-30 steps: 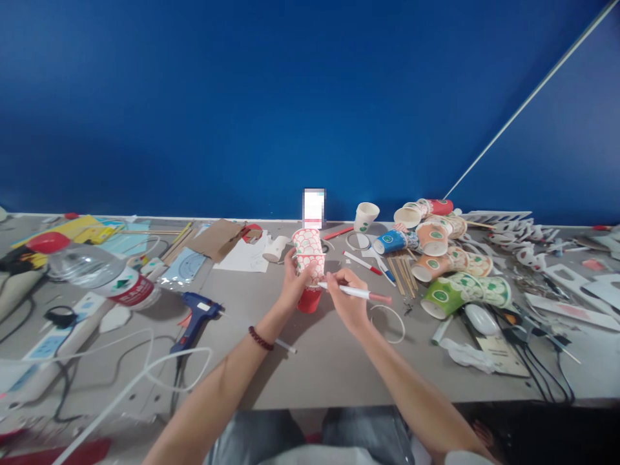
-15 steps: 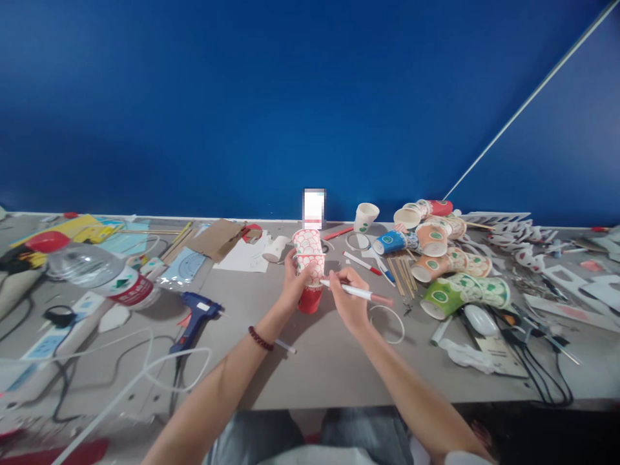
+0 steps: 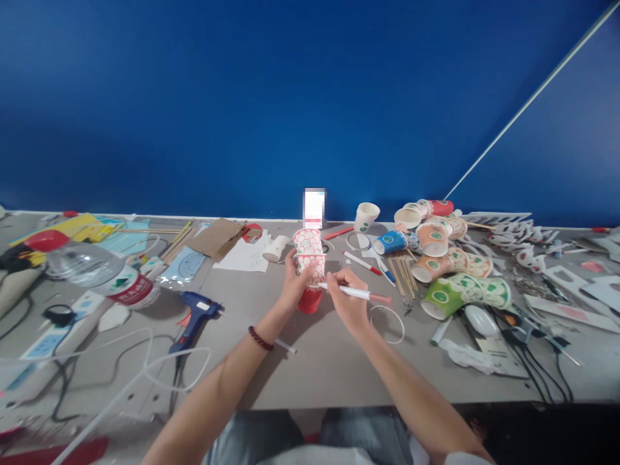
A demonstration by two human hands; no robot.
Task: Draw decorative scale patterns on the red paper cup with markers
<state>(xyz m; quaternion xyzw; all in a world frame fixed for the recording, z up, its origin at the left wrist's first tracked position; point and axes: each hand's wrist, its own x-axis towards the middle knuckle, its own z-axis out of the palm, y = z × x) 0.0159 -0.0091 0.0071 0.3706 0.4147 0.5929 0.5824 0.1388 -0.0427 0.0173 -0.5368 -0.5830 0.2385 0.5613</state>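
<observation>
A stack of red-and-white patterned paper cups (image 3: pixel 309 244) with a solid red lower part stands upright at the middle of the table. My left hand (image 3: pixel 295 284) is wrapped round its left side. In my right hand (image 3: pixel 349 298) is a white marker (image 3: pixel 356 292) with a reddish end. The marker's tip touches or nearly touches the right side of the cups; the exact contact is too small to tell.
A blue glue gun (image 3: pixel 197 318), a large bottle (image 3: pixel 104 274) and a power strip (image 3: pixel 53 349) lie left. White cup (image 3: pixel 367 217) stands behind. Green (image 3: pixel 440 298) and orange cup stacks (image 3: pixel 431 267), wooden sticks (image 3: pixel 401 274) and a computer mouse (image 3: pixel 480 320) lie right.
My right hand and the marker have shifted very slightly left and down along the cups. The left hand's hold looks the same.
</observation>
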